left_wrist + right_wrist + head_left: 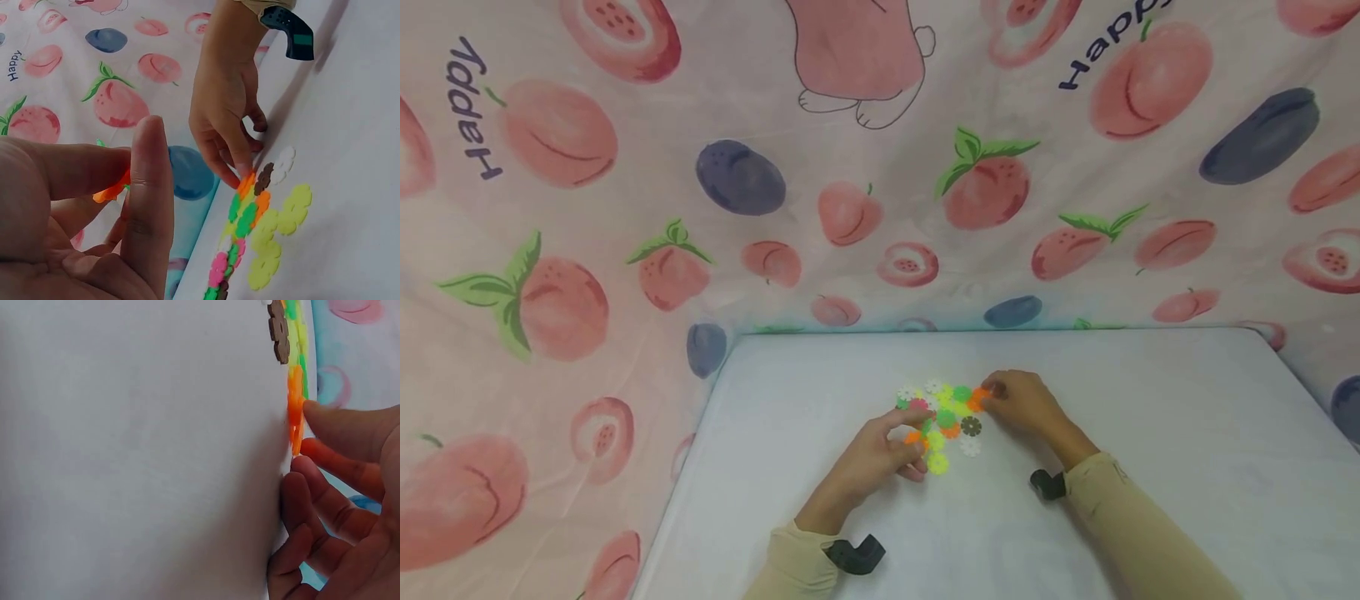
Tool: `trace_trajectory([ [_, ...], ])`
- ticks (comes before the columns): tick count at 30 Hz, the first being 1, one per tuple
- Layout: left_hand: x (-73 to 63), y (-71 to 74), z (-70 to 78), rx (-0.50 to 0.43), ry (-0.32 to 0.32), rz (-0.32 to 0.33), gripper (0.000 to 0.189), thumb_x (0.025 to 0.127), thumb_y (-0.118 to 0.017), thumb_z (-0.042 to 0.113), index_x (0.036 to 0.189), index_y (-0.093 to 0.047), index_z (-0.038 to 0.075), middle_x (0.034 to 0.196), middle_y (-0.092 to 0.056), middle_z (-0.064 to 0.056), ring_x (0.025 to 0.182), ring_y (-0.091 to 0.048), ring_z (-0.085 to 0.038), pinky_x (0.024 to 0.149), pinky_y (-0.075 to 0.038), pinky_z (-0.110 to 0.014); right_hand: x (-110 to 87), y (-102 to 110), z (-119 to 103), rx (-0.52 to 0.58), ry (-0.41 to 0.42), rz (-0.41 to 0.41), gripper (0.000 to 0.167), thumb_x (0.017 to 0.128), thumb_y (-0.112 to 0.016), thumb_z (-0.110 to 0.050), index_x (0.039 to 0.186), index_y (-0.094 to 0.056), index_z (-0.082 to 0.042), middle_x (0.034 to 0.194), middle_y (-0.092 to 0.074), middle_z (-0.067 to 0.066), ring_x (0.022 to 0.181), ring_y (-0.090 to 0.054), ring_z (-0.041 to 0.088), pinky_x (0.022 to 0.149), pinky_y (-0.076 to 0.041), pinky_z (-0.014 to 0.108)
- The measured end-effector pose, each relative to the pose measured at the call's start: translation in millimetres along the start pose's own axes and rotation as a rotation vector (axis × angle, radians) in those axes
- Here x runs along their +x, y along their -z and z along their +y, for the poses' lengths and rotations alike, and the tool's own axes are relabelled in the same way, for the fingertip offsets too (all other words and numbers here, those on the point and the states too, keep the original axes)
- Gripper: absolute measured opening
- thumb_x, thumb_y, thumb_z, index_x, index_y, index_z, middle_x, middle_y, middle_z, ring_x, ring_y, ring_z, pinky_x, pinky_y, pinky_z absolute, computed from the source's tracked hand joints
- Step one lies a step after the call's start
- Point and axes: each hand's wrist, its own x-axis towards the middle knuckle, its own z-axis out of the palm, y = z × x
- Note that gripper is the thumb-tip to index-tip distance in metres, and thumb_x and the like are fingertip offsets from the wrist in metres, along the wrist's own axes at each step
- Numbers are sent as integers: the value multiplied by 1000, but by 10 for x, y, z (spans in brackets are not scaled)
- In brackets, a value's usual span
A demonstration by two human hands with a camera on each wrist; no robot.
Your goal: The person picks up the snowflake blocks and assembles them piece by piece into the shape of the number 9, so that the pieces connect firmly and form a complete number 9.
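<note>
Small flower-shaped plastic discs in several colours lie in a loose, overlapping pile on the white table. My left hand (pixel 868 454) is at the pile's near left side and pinches an orange flower-shaped disc (pixel 111 189); bits of green show beside it between the fingers. At the far right of the pile, my right hand (pixel 1022 404) pinches another orange flower-shaped disc (pixel 295 409), its thumb on the face and a fingertip at the lower end. Close to that disc are a brown disc (pixel 972 426) and a green disc (pixel 962 393).
A white disc (pixel 971 447) and a yellow disc (pixel 938 463) lie at the pile's near edge. The white table (pixel 1157 417) runs back to a hanging cloth (pixel 910 167) printed with fruit. Each wrist wears a black device (pixel 856 555).
</note>
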Motion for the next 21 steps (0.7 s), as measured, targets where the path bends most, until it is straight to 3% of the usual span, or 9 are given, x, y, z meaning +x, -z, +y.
trace_trajectory([
  [4,13,-7,-12,-29,6,-13,51,96,-63,3,146,-53,6,136,-54,-23,72,-68,-12,72,-63,-31,31,-19,9,1,-12,-2,23,87,-76,-15,108,-73,-8,93,-71,9,84,-63,23,76,-54,43],
  [10,27,-4,-44,-37,17,-6,48,97,-68,11,143,-55,3,97,-65,-11,69,-68,-12,74,-63,-30,51,-47,23,24,-40,-15,24,83,-80,-14,104,-68,-9,96,-71,10,89,-63,26,81,-55,46],
  [12,30,-3,-52,-39,25,3,47,97,-69,12,141,-56,2,93,-67,-12,71,-70,-12,77,-63,-29,41,-50,28,38,-39,-6,23,84,-80,-13,102,-67,-9,98,-71,10,90,-64,26,83,-55,47],
  [15,36,-4,-53,-72,33,8,46,97,-68,10,140,-57,0,116,-68,-19,79,-73,-12,82,-62,-30,15,-47,34,67,-40,25,18,85,-77,-10,99,-66,-10,100,-72,11,93,-66,28,84,-56,47],
  [18,36,-2,-42,-126,50,6,45,98,-67,8,140,-56,-2,137,-58,-25,88,-75,-14,86,-61,-30,-20,-28,23,107,-45,49,13,88,-75,-10,98,-67,-11,101,-73,10,95,-67,29,84,-57,47],
  [21,34,-2,-22,-170,80,8,46,102,-63,14,143,-52,-4,141,-53,-28,98,-74,-17,90,-60,-31,-51,-2,-3,140,-47,54,11,90,-73,-13,99,-67,-11,102,-74,10,96,-68,29,84,-57,47],
])
